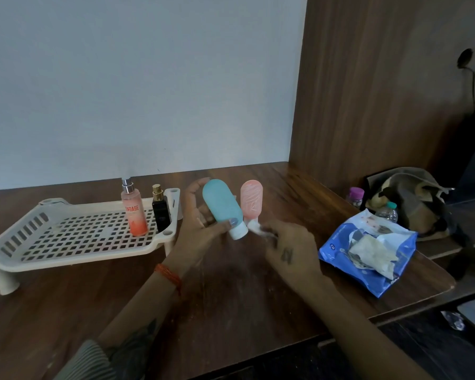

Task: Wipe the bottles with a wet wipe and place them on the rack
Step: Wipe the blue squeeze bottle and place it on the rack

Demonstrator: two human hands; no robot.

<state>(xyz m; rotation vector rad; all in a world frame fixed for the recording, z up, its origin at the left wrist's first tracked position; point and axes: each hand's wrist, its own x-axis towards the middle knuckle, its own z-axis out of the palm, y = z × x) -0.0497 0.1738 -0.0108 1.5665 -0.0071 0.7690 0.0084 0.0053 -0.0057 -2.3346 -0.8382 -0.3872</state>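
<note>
Four bottles (222, 204), one rack (66, 234), one wipe pack (368, 250).

On the table (231, 297), the rack (66, 239) stands at the left, with a spray bottle (133, 212) and a perfume bottle (161, 209) upright side by side at its far right corner. Right of the rack, the left hand (200, 229) holds a tube bottle (224, 207) cap-down; another tube bottle (251, 201) stands just right of it. The right hand (288, 250) holds a wipe (258, 229) near both caps. The wipes pack (368, 250) lies at the right edge, a bag (412, 204) behind it.

I watch my left hand (200, 226) grip a teal bottle (222, 205) cap-down above the surface (231, 283), while my right hand (288, 249) presses a wet wipe (257, 229) near its white cap; two bottles stand on the rack (66, 237).
</note>
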